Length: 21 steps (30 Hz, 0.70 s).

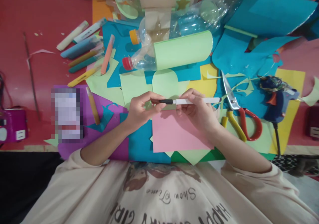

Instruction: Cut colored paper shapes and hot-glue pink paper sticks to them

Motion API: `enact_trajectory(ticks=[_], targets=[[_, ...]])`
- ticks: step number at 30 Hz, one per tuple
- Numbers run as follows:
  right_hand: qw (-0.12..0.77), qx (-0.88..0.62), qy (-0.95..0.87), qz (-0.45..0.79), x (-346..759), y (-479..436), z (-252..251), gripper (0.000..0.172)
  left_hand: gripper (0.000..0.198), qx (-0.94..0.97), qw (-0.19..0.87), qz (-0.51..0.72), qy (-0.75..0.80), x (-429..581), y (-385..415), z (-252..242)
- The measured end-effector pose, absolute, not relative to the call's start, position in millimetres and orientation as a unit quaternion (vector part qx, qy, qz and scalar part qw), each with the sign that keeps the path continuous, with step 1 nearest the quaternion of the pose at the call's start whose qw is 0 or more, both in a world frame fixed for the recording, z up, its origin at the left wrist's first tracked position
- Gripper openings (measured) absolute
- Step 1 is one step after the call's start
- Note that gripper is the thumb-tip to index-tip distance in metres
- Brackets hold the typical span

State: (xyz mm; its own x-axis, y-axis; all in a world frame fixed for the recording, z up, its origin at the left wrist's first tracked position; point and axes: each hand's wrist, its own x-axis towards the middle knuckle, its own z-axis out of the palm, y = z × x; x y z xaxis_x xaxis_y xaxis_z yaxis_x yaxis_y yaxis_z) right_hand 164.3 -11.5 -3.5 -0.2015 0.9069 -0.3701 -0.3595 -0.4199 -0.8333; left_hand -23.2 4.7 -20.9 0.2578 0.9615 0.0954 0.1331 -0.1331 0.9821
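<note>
My left hand (141,111) is closed in a pinch on the black end of a white marker (196,101). My right hand (196,112) is wrapped round the marker's white barrel. The marker lies level between both hands, above a pink paper sheet (174,134). A light green paper shape (166,84) lies just beyond the hands.
Scissors with red and yellow handles (239,114) and a blue glue gun (276,97) lie to the right. Plastic bottles (142,59), a rolled green sheet (183,49), several markers (84,56) and coloured paper cover the red floor. A purple sheet (94,141) lies left.
</note>
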Motion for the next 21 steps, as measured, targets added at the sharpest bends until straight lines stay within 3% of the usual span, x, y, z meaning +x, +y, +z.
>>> enact_trajectory(ticks=[12, 16, 19, 21], targets=[[0.461, -0.394, -0.333, 0.722, 160, -13, -5, 0.026, 0.020, 0.606, 0.530, 0.396, 0.442, -17, -3, -13], [0.421, -0.424, -0.411, 0.689, 164, -12, -2, 0.023, 0.020, 0.637, 0.516, 0.380, 0.428, -17, -1, -9], [0.342, -0.461, -0.598, 0.560, 173, -9, 3, 0.029, 0.020, 0.632, 0.470, 0.417, 0.453, -28, 11, -13], [0.274, -0.519, -0.708, 0.393, 182, -7, 3, 0.017, 0.021, 0.609, 0.388, 0.485, 0.493, -42, 25, -19]])
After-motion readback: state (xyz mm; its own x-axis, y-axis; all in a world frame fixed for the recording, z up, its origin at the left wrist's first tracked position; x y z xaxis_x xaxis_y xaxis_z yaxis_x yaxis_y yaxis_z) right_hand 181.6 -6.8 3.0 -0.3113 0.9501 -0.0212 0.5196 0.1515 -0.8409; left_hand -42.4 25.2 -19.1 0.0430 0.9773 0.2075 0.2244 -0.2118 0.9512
